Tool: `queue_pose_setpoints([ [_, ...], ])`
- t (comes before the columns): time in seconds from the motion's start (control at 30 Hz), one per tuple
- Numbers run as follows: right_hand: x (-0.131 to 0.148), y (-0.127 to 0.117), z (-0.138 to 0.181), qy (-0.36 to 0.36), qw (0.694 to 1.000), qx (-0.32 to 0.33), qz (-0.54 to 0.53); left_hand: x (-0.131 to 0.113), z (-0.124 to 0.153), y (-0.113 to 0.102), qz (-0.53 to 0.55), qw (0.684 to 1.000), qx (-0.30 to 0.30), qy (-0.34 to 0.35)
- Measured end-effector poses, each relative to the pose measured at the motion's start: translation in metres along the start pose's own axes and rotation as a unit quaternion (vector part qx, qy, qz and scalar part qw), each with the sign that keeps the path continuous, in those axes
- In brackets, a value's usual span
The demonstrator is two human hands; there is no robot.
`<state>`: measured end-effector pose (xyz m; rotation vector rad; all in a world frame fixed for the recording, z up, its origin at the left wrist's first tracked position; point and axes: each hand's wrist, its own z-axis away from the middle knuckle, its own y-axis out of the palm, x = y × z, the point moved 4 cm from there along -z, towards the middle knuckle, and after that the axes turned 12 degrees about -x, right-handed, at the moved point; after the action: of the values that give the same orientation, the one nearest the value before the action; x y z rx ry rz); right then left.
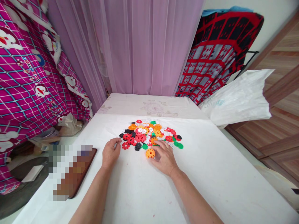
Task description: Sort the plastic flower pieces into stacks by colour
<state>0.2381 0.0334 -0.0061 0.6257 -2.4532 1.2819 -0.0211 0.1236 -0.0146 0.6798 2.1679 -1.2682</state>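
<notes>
Orange notched disc (150, 153): at the right hand (164, 155), on its thumb side. We see the thumb at the lower edge and a bent finger at the right edge, and read this as a pinch; the contact behind the disc is hidden. The other fingers of this hand reach over the pile (140, 137), covering part of it, another orange disc among what they overlap.

Left hand (111, 152): beside the pile's near left edge, fingers curled, thumb close to the index finger. Its inner side is turned from us, so we cannot tell whether the tips meet or hold anything.

Pile: just beyond and between both hands; red, white, black, green and orange discs overlap too closely for us to count. Both forearms are cut off below.

Left of the left hand we note a phone (83, 174), largely masked by pixel blocks, its screen unreadable. White cloth (140, 193) lies under both hands. Well to the right of the right hand, a white bag (243, 96) carries a faint, illegible mark; its contents are hidden.
</notes>
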Motion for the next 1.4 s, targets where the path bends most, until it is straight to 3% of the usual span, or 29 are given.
queue_pose_setpoints([
  [0.27, -0.007, -0.004, -0.006, -0.02, 0.999, -0.029, 0.011, 0.002, 0.0, 0.002, 0.004, 1.0, 0.002, -0.002],
  [0.4, -0.023, -0.006, -0.021, 0.015, 0.996, -0.059, 0.063, 0.004, 0.0, 0.003, 0.004, 1.0, 0.002, -0.003],
  [0.6, -0.026, 0.004, -0.036, 0.09, 0.983, -0.022, 0.157, 0.004, 0.0, 0.003, 0.002, 1.0, 0.003, 0.001],
  [0.87, -0.023, 0.01, -0.04, 0.074, 0.977, 0.022, 0.201, 0.006, 0.001, 0.004, 0.005, 1.0, 0.003, 0.003],
  [1.4, -0.016, 0.007, -0.034, 0.039, 0.972, 0.039, 0.227, 0.002, 0.001, 0.001, 0.001, 1.0, -0.001, 0.007],
])
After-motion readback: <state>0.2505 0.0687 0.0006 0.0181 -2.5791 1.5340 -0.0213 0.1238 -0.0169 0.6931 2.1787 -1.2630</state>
